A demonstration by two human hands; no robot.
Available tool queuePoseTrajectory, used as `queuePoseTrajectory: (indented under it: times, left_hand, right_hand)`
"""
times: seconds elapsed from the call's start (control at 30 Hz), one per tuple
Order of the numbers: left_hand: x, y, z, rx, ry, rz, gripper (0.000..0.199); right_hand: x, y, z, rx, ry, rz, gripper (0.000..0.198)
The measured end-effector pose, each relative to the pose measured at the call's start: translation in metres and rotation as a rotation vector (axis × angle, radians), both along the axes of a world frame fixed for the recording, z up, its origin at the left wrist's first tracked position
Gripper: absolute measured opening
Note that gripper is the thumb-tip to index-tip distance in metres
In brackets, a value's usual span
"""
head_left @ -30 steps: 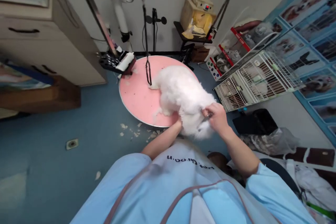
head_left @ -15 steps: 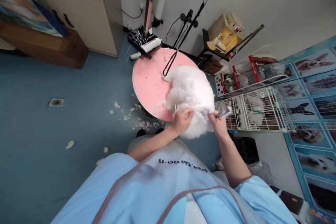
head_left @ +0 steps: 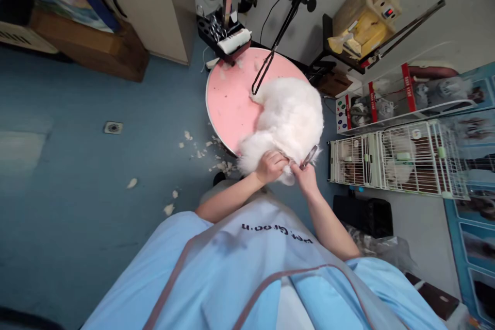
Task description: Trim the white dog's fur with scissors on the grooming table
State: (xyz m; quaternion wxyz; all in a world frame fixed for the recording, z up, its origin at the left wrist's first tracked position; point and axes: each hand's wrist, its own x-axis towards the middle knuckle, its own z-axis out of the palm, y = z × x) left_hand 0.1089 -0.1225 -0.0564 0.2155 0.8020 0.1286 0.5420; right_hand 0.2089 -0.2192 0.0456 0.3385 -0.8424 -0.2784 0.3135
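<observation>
A fluffy white dog (head_left: 292, 108) lies curled on the round pink grooming table (head_left: 228, 113), its near end bulging past the table's edge towards me. My left hand (head_left: 271, 166) is closed on a tuft of the dog's white fur. Close beside it, my right hand (head_left: 304, 174) has its fingertips at the same fur and grips a small grey grooming tool (head_left: 309, 155). The tool points up and away; its exact kind is unclear. The dog's face cannot be made out. A black loop strap (head_left: 266, 64) hangs down to the dog's far side.
A black holder (head_left: 211, 31) with scissors and a white clipper (head_left: 235, 41) stands at the table's far left. Wire cages (head_left: 410, 157) line the right side. Fur clumps (head_left: 224, 166) lie on the blue floor. A yellowed machine (head_left: 365, 18) sits on a black stand.
Both hands have come closer together, the right moving left. The grooming tool has swung more upright. The dog's fluffy near part now shows left of my left hand. My view has shifted.
</observation>
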Motion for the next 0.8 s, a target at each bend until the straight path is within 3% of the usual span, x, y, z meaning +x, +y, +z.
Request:
queuePoseTrajectory:
  times: [0.2, 0.4, 0.53, 0.67, 0.8]
  left_hand:
    - [-0.027, 0.015, 0.012, -0.139, 0.310, 0.008, 0.016]
    - [-0.063, 0.020, 0.053, -0.351, 0.615, -0.067, 0.012]
    - [-0.075, 0.027, 0.071, -0.317, 0.507, 0.005, 0.012]
    - [-0.060, 0.036, 0.053, -0.088, 0.337, -0.172, 0.016]
    - [-0.038, 0.032, 0.017, -0.021, 0.226, -0.190, 0.015]
  right_hand:
    - [-0.020, 0.018, 0.001, 0.223, 0.190, -0.309, 0.037]
    - [-0.038, 0.032, 0.003, 0.372, 0.485, -0.510, 0.041]
    - [-0.050, 0.029, 0.003, 0.389, 0.500, -0.506, 0.039]
    - [-0.061, 0.022, -0.001, 0.409, 0.448, -0.483, 0.039]
    - [-0.064, 0.018, -0.003, 0.342, 0.440, -0.494, 0.042]
